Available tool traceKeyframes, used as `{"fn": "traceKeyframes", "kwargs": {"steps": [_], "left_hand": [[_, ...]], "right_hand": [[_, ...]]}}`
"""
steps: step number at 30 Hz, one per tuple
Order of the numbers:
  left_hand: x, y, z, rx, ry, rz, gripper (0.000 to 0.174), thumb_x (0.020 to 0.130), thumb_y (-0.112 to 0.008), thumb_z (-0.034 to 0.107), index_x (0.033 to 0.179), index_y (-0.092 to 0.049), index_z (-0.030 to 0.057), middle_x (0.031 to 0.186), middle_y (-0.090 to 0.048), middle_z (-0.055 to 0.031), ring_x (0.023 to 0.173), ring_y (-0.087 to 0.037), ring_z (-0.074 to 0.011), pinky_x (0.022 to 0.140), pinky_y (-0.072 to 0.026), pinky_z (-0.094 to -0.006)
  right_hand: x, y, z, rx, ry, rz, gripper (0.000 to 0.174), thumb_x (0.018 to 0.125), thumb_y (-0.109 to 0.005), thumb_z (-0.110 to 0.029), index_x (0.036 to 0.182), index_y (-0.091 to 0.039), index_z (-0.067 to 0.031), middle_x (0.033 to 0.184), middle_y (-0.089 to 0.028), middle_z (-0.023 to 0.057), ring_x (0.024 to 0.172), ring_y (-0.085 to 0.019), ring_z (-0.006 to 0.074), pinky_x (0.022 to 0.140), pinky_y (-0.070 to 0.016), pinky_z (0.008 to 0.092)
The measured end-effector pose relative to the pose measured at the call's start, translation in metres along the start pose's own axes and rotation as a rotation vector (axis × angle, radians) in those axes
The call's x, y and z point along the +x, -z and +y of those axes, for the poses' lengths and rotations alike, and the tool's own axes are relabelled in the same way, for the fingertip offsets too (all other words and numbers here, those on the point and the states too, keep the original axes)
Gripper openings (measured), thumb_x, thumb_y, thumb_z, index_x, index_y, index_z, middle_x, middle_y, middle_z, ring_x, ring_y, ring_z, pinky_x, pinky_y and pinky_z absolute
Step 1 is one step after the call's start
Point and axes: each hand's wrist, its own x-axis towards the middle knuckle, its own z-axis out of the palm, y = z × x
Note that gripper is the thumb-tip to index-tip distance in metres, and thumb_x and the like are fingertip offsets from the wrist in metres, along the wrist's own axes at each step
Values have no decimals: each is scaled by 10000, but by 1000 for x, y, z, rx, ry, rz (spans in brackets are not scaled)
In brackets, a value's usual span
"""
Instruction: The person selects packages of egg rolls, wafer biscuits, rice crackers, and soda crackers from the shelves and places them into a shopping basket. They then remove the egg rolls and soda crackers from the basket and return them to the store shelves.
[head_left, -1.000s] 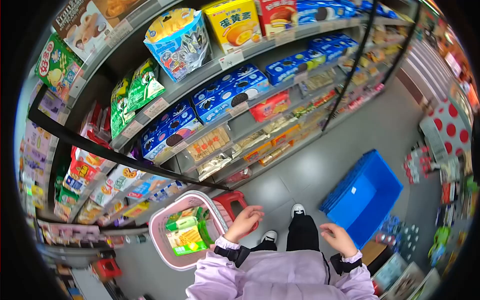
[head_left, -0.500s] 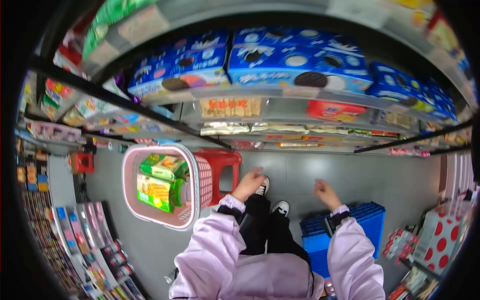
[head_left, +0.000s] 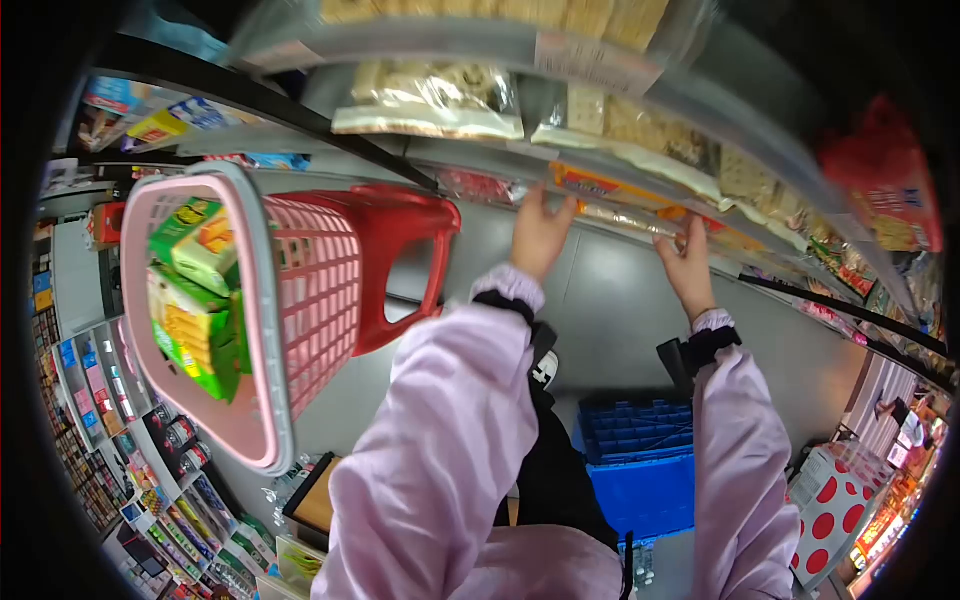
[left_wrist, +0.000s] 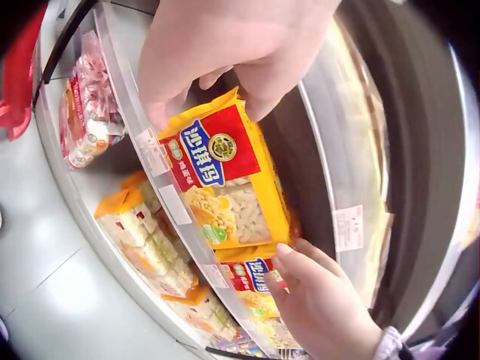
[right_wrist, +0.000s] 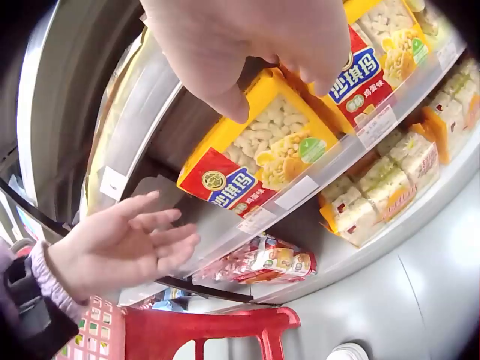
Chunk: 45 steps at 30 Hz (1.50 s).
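A yellow pack of sachima [left_wrist: 244, 195] with a red and blue label lies on the lower shelf. My left hand [head_left: 540, 235] reaches in at one end of it, fingers extended. In the right wrist view that left hand [right_wrist: 127, 244] has its palm showing and its fingers apart. At the other end is my right hand [head_left: 685, 265], its thumb right at the pack's back edge in the right wrist view and its fingers over the gap beside the neighbouring pack [right_wrist: 371, 64]. That hand's fingers [left_wrist: 292, 259] look relaxed in the left wrist view.
A pink basket [head_left: 330, 222] with several green snack packs stands at the left, overlapping a red stool [head_left: 385, 230]. Behind me on the floor is a blue crate [head_left: 640, 490]. Clear-wrapped biscuits [head_left: 430, 95] fill the shelf above; a price-tag rail [left_wrist: 172, 206] runs along the shelf front.
The view has come down and closer to the lower shelves. Both hands have moved forward from above the floor to the sachima packs. The basket now appears larger at the left.
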Motion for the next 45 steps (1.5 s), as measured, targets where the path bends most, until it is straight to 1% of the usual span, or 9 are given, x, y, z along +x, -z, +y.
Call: {"fn": "traceKeyframes", "kwargs": {"steps": [3,9,14,16,22,27,37,43,45], "left_hand": [[30,-12,16,33,-99,31,515,758,-650,229,1140,-441,-45,1039,-553,-126,964,-519,-175,831,-398,-267],[56,-35,-1,-428,-194,-40,410,713,-677,171,1002,-511,-68,923,-619,-168,782,-608,-199,712,-464,-288],[55,-38,-12,-349,-64,-142,490,726,-630,217,1105,-464,-44,1079,-461,-235,1031,-445,-349,871,-391,-361],[42,-34,-16,-326,-80,-132,532,729,-631,216,1153,-426,-32,1128,-425,-242,1045,-436,-341,890,-377,-355],[-11,-10,-13,-137,-375,-25,612,759,-607,171,1277,-323,11,1353,-145,-288,1259,-213,-422,1003,-262,-375],[-75,29,-2,-155,-284,-74,617,795,-574,85,1324,-260,35,1396,-103,-208,1291,-183,-302,1028,-209,-356],[-235,152,102,-123,27,-234,600,808,-561,144,1308,-268,-11,1383,-176,-238,1296,-182,-342,1039,-188,-382],[-302,246,209,9,-68,-228,602,811,-559,182,1301,-273,-22,1370,-192,-247,1282,-212,-352,1030,-208,-362],[-317,274,234,63,-112,-188,602,818,-552,196,1300,-270,-29,1370,-190,-245,1275,-226,-356,1030,-211,-366]], "right_hand": [[8,-6,-2,-13,24,95,493,762,-632,-139,1159,-375,3,1103,-443,168,1014,-464,289,801,-439,348],[13,-21,8,72,84,144,435,792,-616,-118,1136,-391,25,1109,-461,173,987,-498,247,832,-445,332],[15,-24,-16,351,-212,35,454,798,-603,-71,1167,-370,51,1169,-449,141,1077,-469,207,885,-406,298],[5,-29,-19,430,-183,78,502,798,-601,-66,1210,-339,50,1185,-442,141,1094,-452,202,902,-386,290],[-36,-37,-28,553,-242,163,545,807,-566,-7,1279,-294,10,1245,-412,126,1142,-410,204,949,-343,303],[-89,-30,-58,543,-296,120,540,804,-555,19,1283,-307,-16,1259,-409,107,1163,-396,192,938,-349,307],[-252,54,-196,337,-423,-100,567,757,-568,59,1257,-315,-30,1206,-424,93,1108,-431,187,890,-381,305],[-307,109,-290,555,-347,-251,606,750,-566,44,1276,-276,-34,1179,-454,89,1053,-466,167,801,-415,265],[-306,117,-358,609,-311,-185,346,843,-513,-21,1178,-426,-1,1040,-522,65,861,-511,121,725,-421,221]]}}
